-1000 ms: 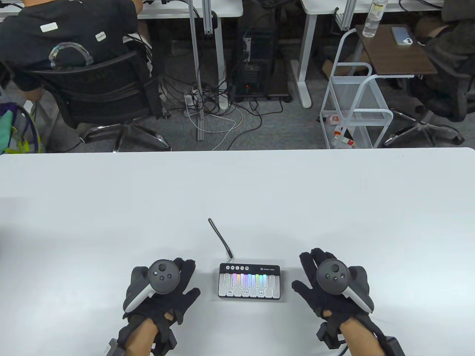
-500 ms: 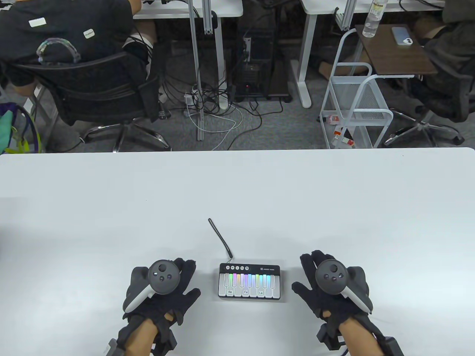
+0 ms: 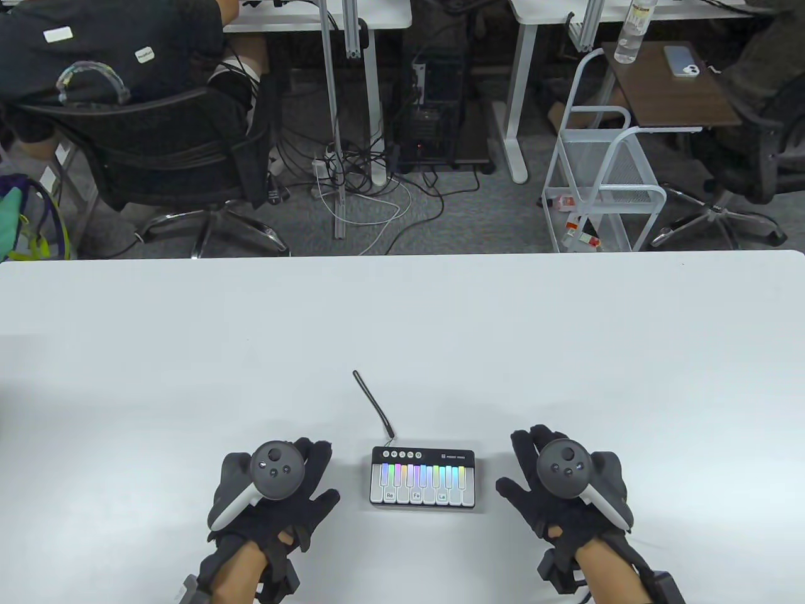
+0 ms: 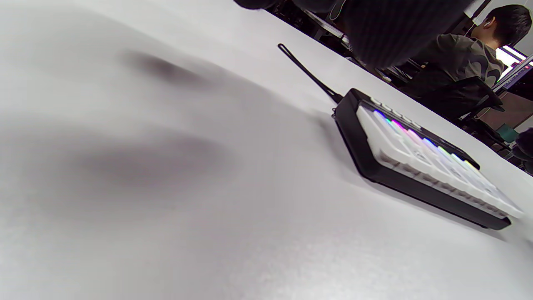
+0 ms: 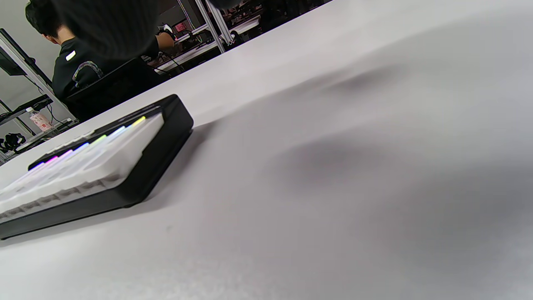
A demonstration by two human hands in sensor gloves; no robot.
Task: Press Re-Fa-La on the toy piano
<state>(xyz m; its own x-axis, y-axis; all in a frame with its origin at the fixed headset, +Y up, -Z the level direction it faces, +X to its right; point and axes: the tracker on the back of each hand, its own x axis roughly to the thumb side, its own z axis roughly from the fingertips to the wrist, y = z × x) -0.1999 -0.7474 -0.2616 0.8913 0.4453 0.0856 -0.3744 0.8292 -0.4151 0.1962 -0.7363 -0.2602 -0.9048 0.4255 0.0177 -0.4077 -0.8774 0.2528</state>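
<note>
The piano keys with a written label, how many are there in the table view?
3, all in the white front row of the toy piano: Re at the left, Fa in the middle, La toward the right. No hand covers any key.

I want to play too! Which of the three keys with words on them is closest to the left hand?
The Re key. It is the leftmost label on the toy piano, nearest the left hand; Fa and La lie further right.

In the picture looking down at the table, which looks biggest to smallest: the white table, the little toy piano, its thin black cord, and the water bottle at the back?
1. white table
2. toy piano
3 and 4. thin black cord and water bottle: similar in length; the bottle is much farther off, so I will not rank them.
</note>
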